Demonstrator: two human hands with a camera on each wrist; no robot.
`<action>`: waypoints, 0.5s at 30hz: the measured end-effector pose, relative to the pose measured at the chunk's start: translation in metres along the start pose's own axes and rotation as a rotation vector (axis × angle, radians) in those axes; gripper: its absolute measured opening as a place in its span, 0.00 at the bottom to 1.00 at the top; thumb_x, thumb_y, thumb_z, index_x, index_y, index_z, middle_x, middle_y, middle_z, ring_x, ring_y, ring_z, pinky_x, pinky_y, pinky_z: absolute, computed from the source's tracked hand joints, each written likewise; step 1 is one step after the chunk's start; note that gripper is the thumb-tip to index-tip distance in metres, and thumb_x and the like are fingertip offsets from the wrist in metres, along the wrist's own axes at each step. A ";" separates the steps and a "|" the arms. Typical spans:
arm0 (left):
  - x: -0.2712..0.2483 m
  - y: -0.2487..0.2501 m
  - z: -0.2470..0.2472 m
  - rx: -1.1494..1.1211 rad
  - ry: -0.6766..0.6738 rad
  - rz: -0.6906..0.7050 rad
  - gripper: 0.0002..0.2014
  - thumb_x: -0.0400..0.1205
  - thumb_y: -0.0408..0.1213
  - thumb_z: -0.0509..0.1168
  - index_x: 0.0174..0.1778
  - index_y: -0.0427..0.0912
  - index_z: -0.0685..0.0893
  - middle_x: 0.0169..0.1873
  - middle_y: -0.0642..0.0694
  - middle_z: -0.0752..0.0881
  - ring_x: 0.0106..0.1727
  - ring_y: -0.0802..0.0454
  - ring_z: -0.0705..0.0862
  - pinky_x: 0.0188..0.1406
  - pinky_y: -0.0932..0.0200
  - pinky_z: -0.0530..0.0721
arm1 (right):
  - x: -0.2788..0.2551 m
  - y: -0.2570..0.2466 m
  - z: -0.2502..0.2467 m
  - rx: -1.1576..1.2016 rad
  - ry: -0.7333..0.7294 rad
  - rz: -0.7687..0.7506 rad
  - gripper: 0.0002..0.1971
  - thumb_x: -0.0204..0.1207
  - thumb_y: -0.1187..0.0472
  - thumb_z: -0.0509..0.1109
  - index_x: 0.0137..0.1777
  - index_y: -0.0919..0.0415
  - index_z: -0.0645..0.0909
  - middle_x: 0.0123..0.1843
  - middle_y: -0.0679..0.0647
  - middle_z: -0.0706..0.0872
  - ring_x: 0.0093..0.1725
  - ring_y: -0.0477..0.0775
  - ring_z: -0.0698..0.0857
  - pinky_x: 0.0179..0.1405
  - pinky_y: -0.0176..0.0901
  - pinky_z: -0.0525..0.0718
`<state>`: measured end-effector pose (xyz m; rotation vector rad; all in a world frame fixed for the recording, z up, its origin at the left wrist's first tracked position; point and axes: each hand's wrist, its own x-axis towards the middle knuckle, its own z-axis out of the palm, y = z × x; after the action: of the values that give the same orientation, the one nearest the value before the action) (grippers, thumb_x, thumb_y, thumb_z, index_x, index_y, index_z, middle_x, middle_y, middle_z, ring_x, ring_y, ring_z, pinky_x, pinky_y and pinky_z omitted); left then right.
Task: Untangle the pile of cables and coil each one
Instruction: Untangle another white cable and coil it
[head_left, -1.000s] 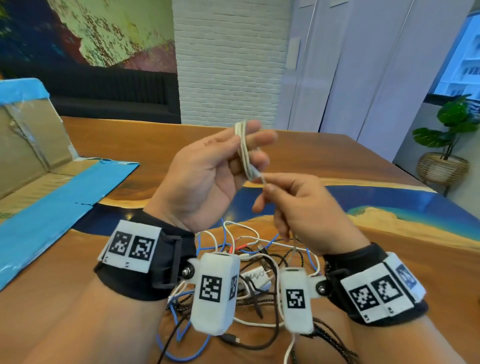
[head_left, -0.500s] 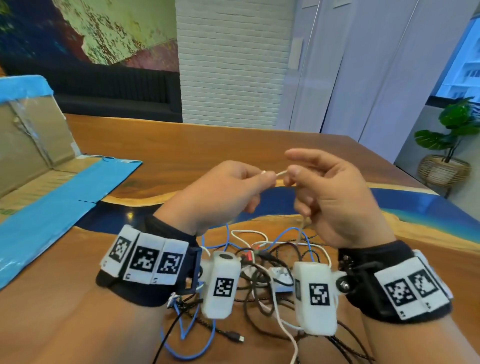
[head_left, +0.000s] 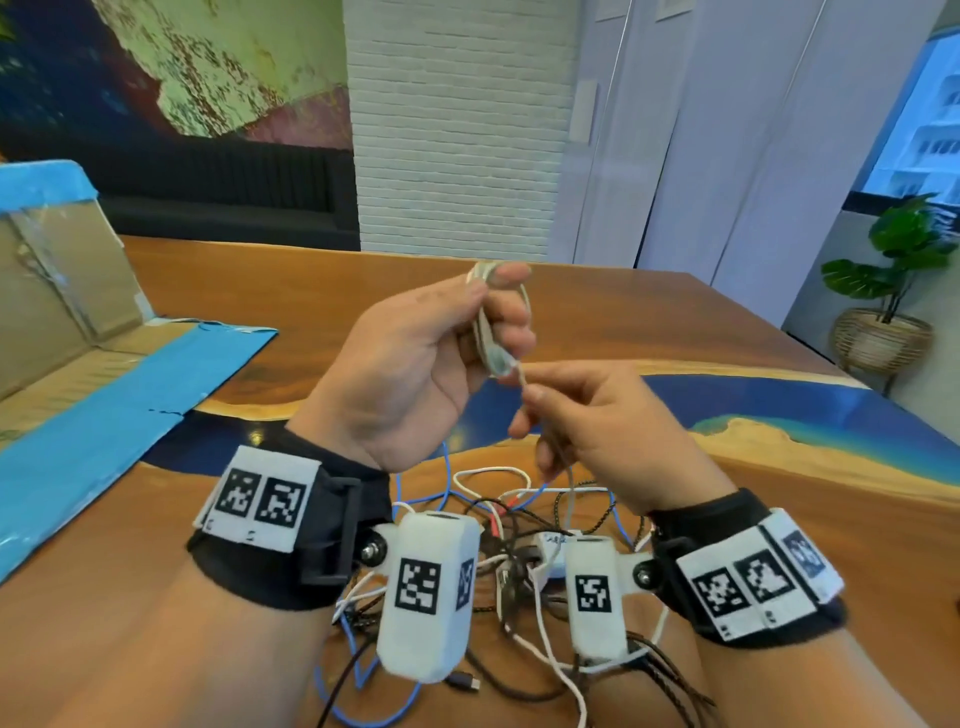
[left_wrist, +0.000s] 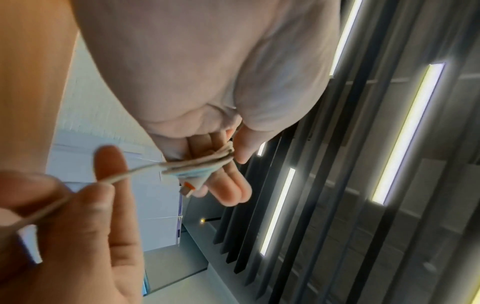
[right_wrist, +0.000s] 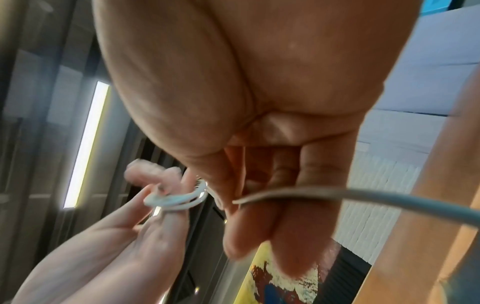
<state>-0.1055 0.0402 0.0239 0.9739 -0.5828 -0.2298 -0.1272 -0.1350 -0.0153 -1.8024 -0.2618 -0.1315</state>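
Observation:
My left hand (head_left: 493, 312) is raised above the table, thumb and fingers pinching a small coil of white cable (head_left: 485, 332). The coil (left_wrist: 197, 164) lies across the fingers, and its plug with an orange insert (left_wrist: 189, 187) hangs below them. My right hand (head_left: 540, 410) sits just below and to the right, pinching the loose strand of the same cable (head_left: 563, 467), which runs down to the tangled pile (head_left: 519, 535). In the right wrist view the strand (right_wrist: 337, 193) passes between thumb and fingers towards the coil (right_wrist: 176, 200). The pile holds white, black, blue and braided cables.
A flattened cardboard box with blue tape (head_left: 93, 395) lies at the left on the wooden table (head_left: 779, 519). A white charger block (head_left: 553, 553) sits inside the pile. A potted plant (head_left: 888, 291) stands beyond the table's right edge.
Half a second ago both hands were lower, pinching the cable end together. Now my left hand has risen with the coil upright, and my right hand has dropped below it along the strand.

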 end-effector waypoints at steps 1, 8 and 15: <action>0.001 -0.001 0.001 0.020 0.036 0.021 0.21 0.85 0.33 0.58 0.73 0.28 0.77 0.43 0.42 0.90 0.43 0.49 0.90 0.56 0.53 0.86 | -0.002 -0.001 0.005 -0.037 -0.077 0.034 0.12 0.89 0.67 0.63 0.62 0.55 0.87 0.36 0.56 0.89 0.26 0.58 0.81 0.29 0.49 0.84; 0.001 -0.006 -0.006 0.868 0.174 0.029 0.12 0.91 0.34 0.57 0.54 0.41 0.87 0.41 0.44 0.92 0.40 0.54 0.86 0.42 0.52 0.85 | -0.013 -0.019 0.014 -0.067 -0.158 -0.064 0.07 0.86 0.63 0.69 0.50 0.61 0.89 0.25 0.48 0.81 0.25 0.58 0.79 0.24 0.40 0.81; -0.003 -0.003 -0.003 0.820 -0.079 -0.196 0.20 0.91 0.46 0.59 0.46 0.39 0.92 0.21 0.51 0.71 0.26 0.54 0.71 0.38 0.55 0.79 | -0.007 -0.019 -0.024 0.231 0.183 -0.178 0.06 0.74 0.59 0.75 0.43 0.59 0.92 0.21 0.49 0.71 0.21 0.52 0.59 0.21 0.45 0.55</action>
<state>-0.1060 0.0419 0.0188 1.8263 -0.6659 -0.2042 -0.1381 -0.1547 0.0073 -1.5254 -0.2944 -0.3758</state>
